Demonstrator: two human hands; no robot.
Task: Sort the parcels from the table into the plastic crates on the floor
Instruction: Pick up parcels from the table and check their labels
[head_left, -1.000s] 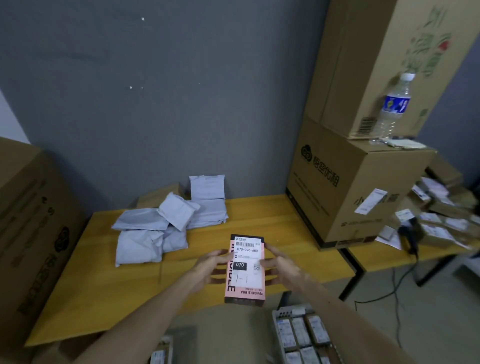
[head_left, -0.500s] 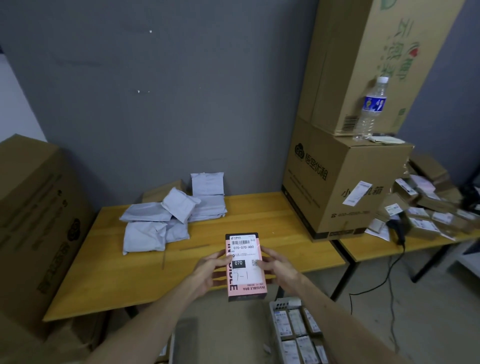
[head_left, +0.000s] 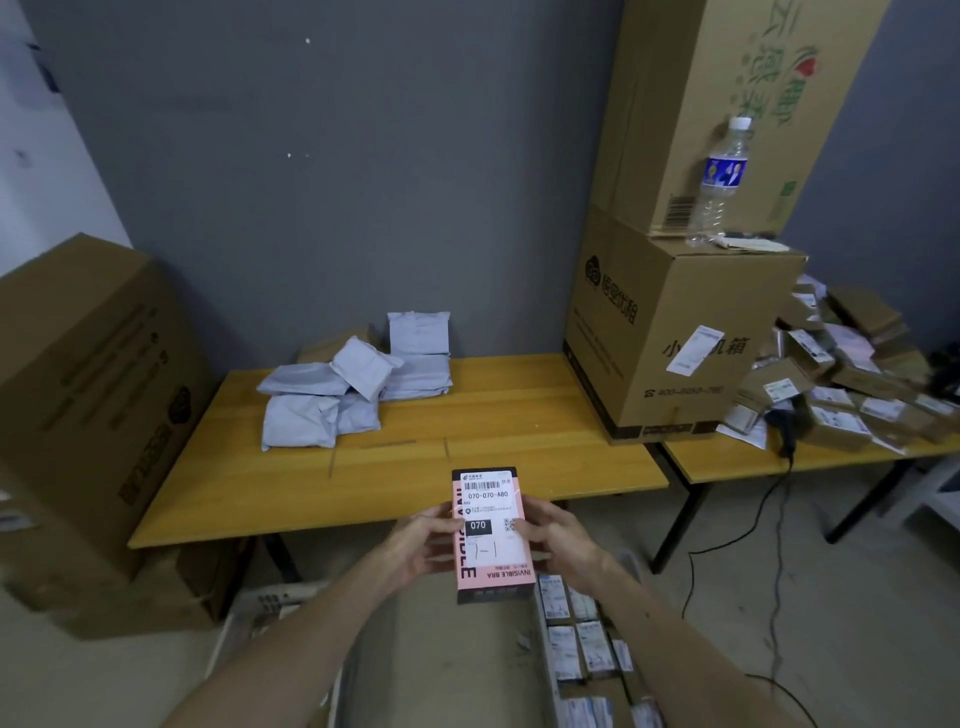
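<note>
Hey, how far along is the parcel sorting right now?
Partly done. The floor crate at lower right already holds rows of labelled parcels. In hand: the left hand and right hand grip a pink box labelled 070. To go: a pile of grey mailer bags on the table, plus a heap of small brown boxes on the neighbouring table.

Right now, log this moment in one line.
pink box: held, label up | left hand: grips left edge | right hand: grips right edge | table: grey mailers
</note>
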